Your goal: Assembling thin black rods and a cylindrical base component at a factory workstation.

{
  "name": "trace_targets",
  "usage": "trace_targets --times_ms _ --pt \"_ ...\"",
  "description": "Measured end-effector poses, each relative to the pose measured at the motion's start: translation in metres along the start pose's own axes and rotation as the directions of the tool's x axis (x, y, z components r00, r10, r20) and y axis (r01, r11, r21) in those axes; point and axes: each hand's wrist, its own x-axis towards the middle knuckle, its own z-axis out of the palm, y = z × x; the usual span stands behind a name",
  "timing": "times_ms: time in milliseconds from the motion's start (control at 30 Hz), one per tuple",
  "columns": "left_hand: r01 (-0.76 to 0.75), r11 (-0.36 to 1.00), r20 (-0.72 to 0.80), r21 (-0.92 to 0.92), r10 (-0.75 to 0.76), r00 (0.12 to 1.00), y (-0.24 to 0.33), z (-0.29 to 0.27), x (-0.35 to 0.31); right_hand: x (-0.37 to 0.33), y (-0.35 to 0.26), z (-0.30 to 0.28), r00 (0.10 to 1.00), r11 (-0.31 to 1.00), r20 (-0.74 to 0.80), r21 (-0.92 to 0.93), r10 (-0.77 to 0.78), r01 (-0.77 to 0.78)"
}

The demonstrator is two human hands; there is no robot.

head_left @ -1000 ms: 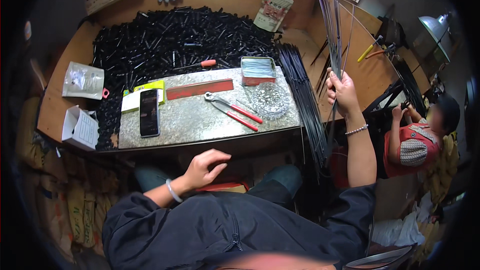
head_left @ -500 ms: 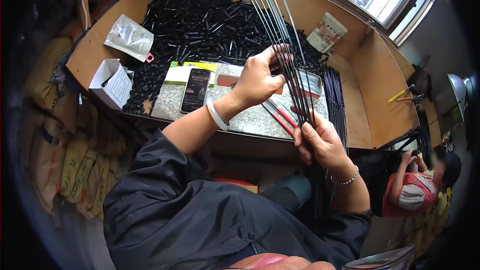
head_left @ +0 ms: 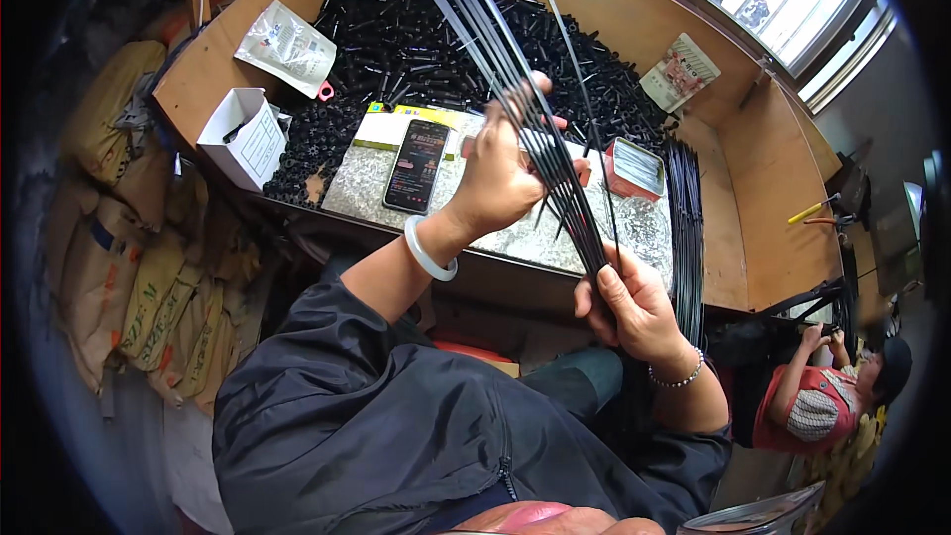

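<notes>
A bundle of long thin dark rods (head_left: 563, 183) slants up and away across the worktop, its upper ends fanned apart. My right hand (head_left: 639, 302) is closed round the lower ends, thumb on top. Higher up, my left hand (head_left: 500, 173) has its fingers wrapped about the rods, with some blur at the fingertips. One rod (head_left: 570, 40) stands apart from the bundle on its right side, its lower end by my right hand. Below the hands lies a pale speckled board (head_left: 362, 183) bearing a phone (head_left: 416, 166) with a lit screen.
Black tubular parts (head_left: 396, 50) heap up behind the board. A white box (head_left: 243, 139) and a pouch (head_left: 287, 45) lie left; a red-rimmed tin (head_left: 634, 170) and more rods (head_left: 686, 228) lie right. Wooden walls (head_left: 792, 218) edge the bench. Another person (head_left: 822, 391) sits far right.
The view has shifted, so the bench appears farther right. My left hand has come down the rods a little, and their upper ends now lean more to the left. The red-handled tool no longer shows.
</notes>
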Motion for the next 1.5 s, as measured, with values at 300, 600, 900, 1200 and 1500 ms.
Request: trace_targets --times_ms 300,600,900,1200,1500 --pt "0.014 0.97 0.061 -0.243 0.001 0.998 -0.006 0.01 -0.001 -0.002 0.011 -0.011 0.992 0.998 -0.122 0.066 -0.011 0.019" --pt "0.124 0.947 0.169 -0.297 -0.076 0.983 -0.004 -0.008 -0.001 -0.013 0.003 -0.197 0.747 0.796 -0.555 -0.603 -0.365 -0.058" --pt "0.16 0.905 0.271 -0.393 -0.052 0.961 -0.002 0.009 -0.001 -0.067 0.147 -0.25 0.573 -0.033 -0.764 -0.591 -0.296 -0.806" --pt "0.047 0.999 0.279 -0.025 -0.038 0.959 0.021 0.038 -0.016 -0.053 0.043 -0.011 0.981 0.972 0.193 0.229 0.014 -0.059" --pt "-0.032 0.959 0.276 0.281 -0.048 0.96 -0.007 0.031 -0.039 -0.074 0.045 0.004 0.991 0.985 -0.126 0.169 0.047 -0.025"
